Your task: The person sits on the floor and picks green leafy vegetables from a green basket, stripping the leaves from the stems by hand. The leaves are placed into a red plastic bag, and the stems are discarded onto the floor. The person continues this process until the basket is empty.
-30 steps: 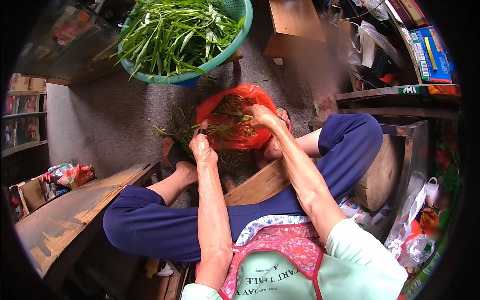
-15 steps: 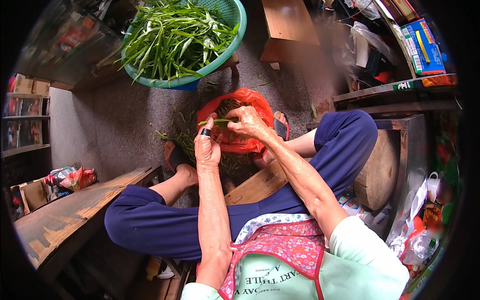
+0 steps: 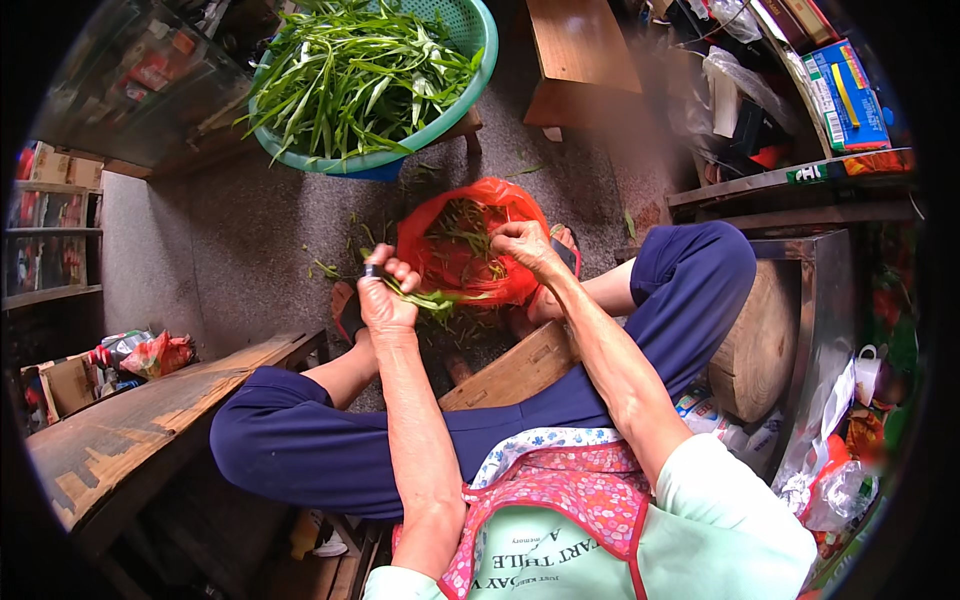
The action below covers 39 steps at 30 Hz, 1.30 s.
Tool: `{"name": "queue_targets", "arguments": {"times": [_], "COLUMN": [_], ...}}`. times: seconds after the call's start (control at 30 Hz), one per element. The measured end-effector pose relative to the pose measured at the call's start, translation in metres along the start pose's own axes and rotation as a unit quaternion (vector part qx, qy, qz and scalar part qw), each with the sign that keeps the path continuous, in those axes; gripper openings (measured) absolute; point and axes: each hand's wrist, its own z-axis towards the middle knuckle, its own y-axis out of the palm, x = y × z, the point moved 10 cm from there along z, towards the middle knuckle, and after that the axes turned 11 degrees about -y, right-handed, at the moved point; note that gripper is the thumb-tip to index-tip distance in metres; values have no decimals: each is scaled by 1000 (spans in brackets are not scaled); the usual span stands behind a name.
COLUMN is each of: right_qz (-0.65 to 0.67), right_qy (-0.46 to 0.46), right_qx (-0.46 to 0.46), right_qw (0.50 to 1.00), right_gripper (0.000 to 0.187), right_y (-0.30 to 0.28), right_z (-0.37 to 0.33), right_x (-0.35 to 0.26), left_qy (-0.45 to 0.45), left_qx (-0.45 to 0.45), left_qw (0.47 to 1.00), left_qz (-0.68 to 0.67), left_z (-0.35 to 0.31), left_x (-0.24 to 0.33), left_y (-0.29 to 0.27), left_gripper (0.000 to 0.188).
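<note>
My left hand [image 3: 390, 300] is closed around a green leafy vegetable stem [image 3: 432, 299], whose leafy end sticks out toward the bag. A dark band circles one of its digits. My right hand [image 3: 527, 248] hovers at the right side of an open red plastic bag [image 3: 424, 222], fingers pinched together; whatever is between them is too small to make out. Inside the bag lie pale green and brownish stem scraps [image 3: 465, 225]. Farther off, a green plastic colander [image 3: 484, 75] is heaped with long-leaved greens [image 3: 365, 85].
Loose scraps [image 3: 360, 240] litter the floor around the bag, between my sandalled feet. A wooden bench [image 3: 585, 45] stands at the far side. On the right are cluttered shelves [image 3: 790, 170] and a round wooden block [image 3: 755, 340]; a worn wooden board [image 3: 160, 415] lies at left.
My hands have moved apart: the left drew back down and left with the vegetable stem, the right shifted right over the bag. More of the bag's inside shows.
</note>
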Motion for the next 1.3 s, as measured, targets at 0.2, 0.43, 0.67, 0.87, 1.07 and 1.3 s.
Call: {"name": "queue_targets", "arguments": {"times": [0.2,0.43,0.67,0.87,1.07,1.3], "right_qz": [71,15,-15,190,160,223], "right_qy": [8,-19,-193,-117,-85,-72], "right_qx": [-50,-147,-33,88,63,15], "right_qw": [996,989,981,971,981,972], "right_gripper": [24,24,25,15,17,19], "right_y": [27,56,41,23,37,43], "right_z": [-6,-22,-13,-19,-33,-32], "right_x": [-45,-73,-133,-137,-154,-144], "left_qy": [36,57,145,218,404,323], "left_qx": [69,51,-18,47,108,46], "left_qw": [960,960,890,816,609,751], "left_qz": [269,270,431,533,674,574], "left_z": [-3,-8,-25,-39,-73,-65], "left_x": [-39,-39,-30,-25,-16,-19], "left_y": [24,40,81,100,140,128], "left_gripper": [35,18,11,9,14,36]}}
